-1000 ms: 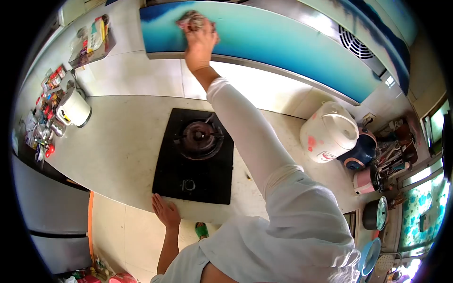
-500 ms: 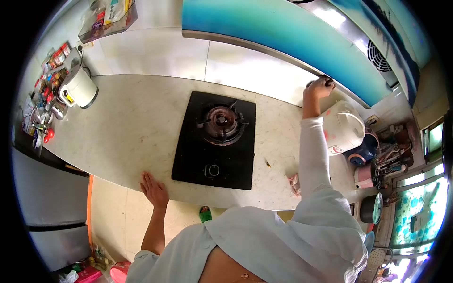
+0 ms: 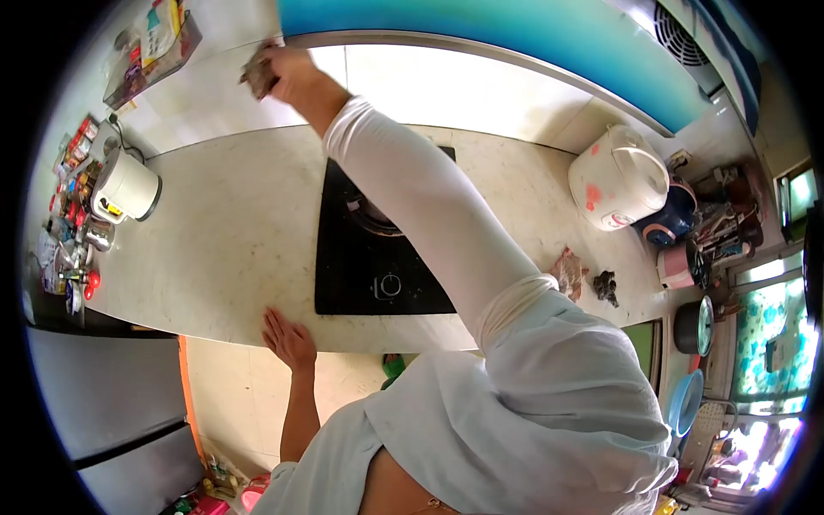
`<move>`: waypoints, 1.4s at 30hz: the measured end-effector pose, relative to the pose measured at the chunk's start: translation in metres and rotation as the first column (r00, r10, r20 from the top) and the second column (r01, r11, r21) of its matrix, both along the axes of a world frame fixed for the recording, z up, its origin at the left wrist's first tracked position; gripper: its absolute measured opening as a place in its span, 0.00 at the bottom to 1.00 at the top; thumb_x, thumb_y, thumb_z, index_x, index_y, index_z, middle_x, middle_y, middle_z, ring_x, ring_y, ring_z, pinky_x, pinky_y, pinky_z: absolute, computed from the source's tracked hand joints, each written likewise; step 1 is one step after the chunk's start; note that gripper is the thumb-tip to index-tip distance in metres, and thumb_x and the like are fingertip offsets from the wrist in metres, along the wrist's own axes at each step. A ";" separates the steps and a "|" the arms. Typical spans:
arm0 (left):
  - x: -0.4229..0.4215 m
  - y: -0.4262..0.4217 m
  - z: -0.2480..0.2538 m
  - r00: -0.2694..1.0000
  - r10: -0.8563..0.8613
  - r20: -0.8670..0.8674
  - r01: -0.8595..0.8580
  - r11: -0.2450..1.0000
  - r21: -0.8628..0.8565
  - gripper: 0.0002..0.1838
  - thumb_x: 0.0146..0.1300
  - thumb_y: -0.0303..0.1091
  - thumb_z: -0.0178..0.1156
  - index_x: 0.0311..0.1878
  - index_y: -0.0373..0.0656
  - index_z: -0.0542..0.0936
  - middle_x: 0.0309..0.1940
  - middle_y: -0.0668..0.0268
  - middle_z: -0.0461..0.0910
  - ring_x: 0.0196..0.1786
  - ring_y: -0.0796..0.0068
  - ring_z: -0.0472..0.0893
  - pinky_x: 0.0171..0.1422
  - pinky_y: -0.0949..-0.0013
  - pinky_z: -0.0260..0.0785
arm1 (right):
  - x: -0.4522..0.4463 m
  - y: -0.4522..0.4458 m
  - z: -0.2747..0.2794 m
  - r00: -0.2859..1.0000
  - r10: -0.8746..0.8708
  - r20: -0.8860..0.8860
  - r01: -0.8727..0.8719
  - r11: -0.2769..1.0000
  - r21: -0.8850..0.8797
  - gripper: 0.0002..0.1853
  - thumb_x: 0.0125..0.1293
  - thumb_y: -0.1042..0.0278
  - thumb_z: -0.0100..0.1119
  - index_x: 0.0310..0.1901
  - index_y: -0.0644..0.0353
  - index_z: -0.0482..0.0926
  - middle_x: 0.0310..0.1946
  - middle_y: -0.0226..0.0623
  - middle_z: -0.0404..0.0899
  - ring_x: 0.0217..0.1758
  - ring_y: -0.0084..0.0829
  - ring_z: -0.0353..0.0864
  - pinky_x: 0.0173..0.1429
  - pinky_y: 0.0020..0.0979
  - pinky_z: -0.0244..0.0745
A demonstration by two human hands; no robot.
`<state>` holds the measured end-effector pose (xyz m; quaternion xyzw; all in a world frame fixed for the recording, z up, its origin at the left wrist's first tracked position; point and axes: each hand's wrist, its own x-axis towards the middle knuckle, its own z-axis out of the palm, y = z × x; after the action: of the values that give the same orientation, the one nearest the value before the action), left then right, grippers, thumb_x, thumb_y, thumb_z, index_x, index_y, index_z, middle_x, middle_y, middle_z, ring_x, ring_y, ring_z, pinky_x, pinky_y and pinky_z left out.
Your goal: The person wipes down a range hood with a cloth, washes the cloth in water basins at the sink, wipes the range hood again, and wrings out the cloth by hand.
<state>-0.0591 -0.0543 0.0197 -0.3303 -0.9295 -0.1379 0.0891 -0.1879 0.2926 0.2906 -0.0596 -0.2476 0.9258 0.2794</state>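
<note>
My right hand (image 3: 292, 75) is closed around a crumpled grey-brown rag (image 3: 257, 72), held at the white tiled wall (image 3: 322, 69) by the left end of the blue range hood (image 3: 481, 53). The right arm crosses over the black gas stove (image 3: 356, 275), and its sleeve hides much of the burner. Flat on the front edge of the pale countertop (image 3: 215, 232) rests my left hand (image 3: 290, 340), fingers spread and holding nothing.
At the right stand a white rice cooker (image 3: 601, 184), a reddish crumpled cloth (image 3: 568, 273) and a dark scrubber-like clump (image 3: 605, 287). A white electric kettle (image 3: 129, 184) and several jars occupy the left end. A clear wall shelf (image 3: 154, 73) hangs above.
My right hand has swept from the right end of the hood, near the rice cooker, across to its left end. The left hand stays at the counter edge. The view has shifted slightly.
</note>
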 end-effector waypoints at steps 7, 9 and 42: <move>-0.042 -0.022 -0.090 0.947 -0.082 -0.312 0.087 0.996 0.003 0.28 0.61 0.42 0.41 0.60 0.35 0.56 0.61 0.55 0.56 0.64 0.61 0.54 0.65 0.57 0.43 | 0.252 -0.019 -0.036 0.981 0.194 0.017 -0.195 0.977 0.081 0.12 0.58 0.67 0.41 0.39 0.66 0.68 0.31 0.48 0.75 0.31 0.42 0.77 0.34 0.40 0.74; -0.060 -0.017 -0.088 0.964 -0.071 -0.257 -0.008 0.956 -0.293 0.30 0.61 0.46 0.44 0.60 0.35 0.57 0.59 0.53 0.58 0.61 0.60 0.59 0.63 0.58 0.50 | 0.355 -0.030 -0.043 0.992 0.125 -0.001 -0.124 0.984 0.125 0.13 0.59 0.64 0.43 0.38 0.66 0.70 0.33 0.44 0.76 0.32 0.38 0.77 0.34 0.36 0.74; 0.999 0.193 0.128 -0.675 0.133 0.725 0.732 -0.002 0.682 0.26 0.61 0.40 0.50 0.61 0.43 0.57 0.52 0.68 0.67 0.51 0.75 0.71 0.52 0.71 0.64 | 1.209 -0.328 -0.126 0.111 -0.991 0.075 0.983 0.099 -0.154 0.29 0.59 0.47 0.47 0.53 0.63 0.62 0.50 0.47 0.67 0.51 0.41 0.70 0.51 0.38 0.70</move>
<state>0.9403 0.1387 0.1478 -0.6004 -0.1175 -0.0063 -0.7910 1.0211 -0.0357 0.1641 -0.2103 -0.0605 0.5217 0.8246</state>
